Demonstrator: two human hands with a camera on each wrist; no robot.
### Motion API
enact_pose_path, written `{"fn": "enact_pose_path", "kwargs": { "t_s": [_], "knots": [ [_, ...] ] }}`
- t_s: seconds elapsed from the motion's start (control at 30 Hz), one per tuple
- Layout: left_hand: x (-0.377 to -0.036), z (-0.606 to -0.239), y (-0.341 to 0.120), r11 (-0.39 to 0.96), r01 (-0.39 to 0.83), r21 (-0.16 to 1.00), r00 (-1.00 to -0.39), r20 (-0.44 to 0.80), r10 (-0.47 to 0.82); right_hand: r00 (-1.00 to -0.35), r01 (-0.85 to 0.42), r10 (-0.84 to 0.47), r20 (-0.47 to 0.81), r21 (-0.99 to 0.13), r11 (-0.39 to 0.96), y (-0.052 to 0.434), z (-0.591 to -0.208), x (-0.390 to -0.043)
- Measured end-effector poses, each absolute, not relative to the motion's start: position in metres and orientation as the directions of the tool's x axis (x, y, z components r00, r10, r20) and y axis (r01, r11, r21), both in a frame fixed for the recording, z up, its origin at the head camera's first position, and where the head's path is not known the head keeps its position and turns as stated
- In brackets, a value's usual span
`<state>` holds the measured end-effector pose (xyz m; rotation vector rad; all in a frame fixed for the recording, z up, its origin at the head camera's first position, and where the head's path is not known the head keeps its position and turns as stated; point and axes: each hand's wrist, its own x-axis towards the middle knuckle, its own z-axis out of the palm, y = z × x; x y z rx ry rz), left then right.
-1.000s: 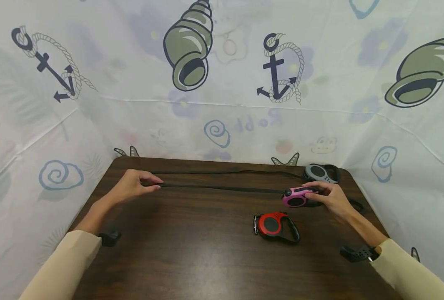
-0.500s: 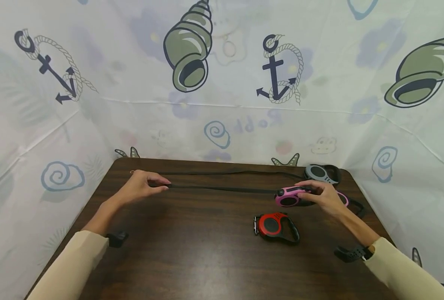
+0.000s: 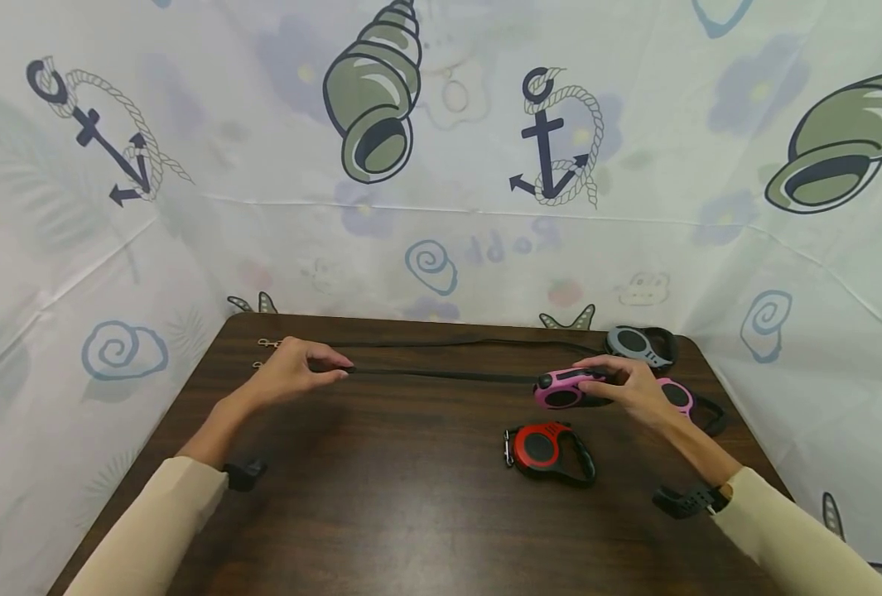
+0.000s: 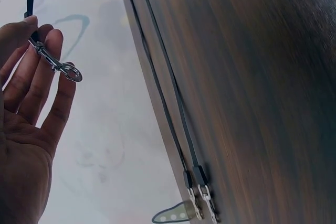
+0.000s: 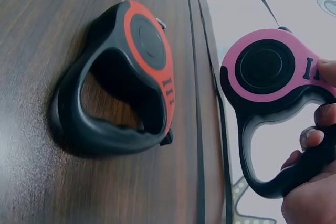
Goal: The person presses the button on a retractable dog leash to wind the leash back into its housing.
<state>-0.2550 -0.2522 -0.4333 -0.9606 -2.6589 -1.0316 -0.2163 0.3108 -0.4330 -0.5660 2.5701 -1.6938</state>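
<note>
My right hand (image 3: 604,377) grips the handle of a pink retractable leash (image 3: 563,389), held just above the dark wooden table (image 3: 411,513). In the right wrist view the fingers (image 5: 315,136) curl round its black handle and the thumb rests on the pink leash casing (image 5: 265,66). Its black strap (image 3: 441,375) runs left to my left hand (image 3: 339,368), which pinches the strap's end. The left wrist view shows the metal clip (image 4: 58,66) lying against the left fingertips (image 4: 31,24).
A red leash (image 3: 545,447) lies flat in front of the pink one. A grey leash (image 3: 634,341) and a second pink leash (image 3: 675,396) sit at the far right. Two more straps lie along the far edge, ending in clips (image 4: 202,205) at the left corner. Printed cloth walls surround the table.
The right hand has carried the pink leash leftward and the left hand has slid right, so the strap between them is shorter. The second pink leash has come into view behind the right hand.
</note>
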Motion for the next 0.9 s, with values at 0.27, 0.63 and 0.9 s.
{"fn": "enact_pose_path", "kwargs": {
  "t_s": [0.27, 0.63, 0.9],
  "knots": [
    [-0.256, -0.432, -0.24, 0.532, 0.62, 0.577, -0.773, 0.332, 0.54, -0.93, -0.286, -0.323, 0.178, -0.901, 0.327, 0.298, -0.431, -0.217],
    [-0.258, -0.431, -0.223, 0.51, 0.629, 0.586, -0.759, 0.324, 0.564, -0.926, -0.301, -0.329, 0.184, -0.887, 0.35, 0.286, -0.434, -0.221],
    [-0.259, -0.432, -0.208, 0.482, 0.644, 0.594, -0.741, 0.328, 0.585, -0.914, -0.328, -0.345, 0.214, -0.891, 0.316, 0.276, -0.434, -0.222]
  ]
}}
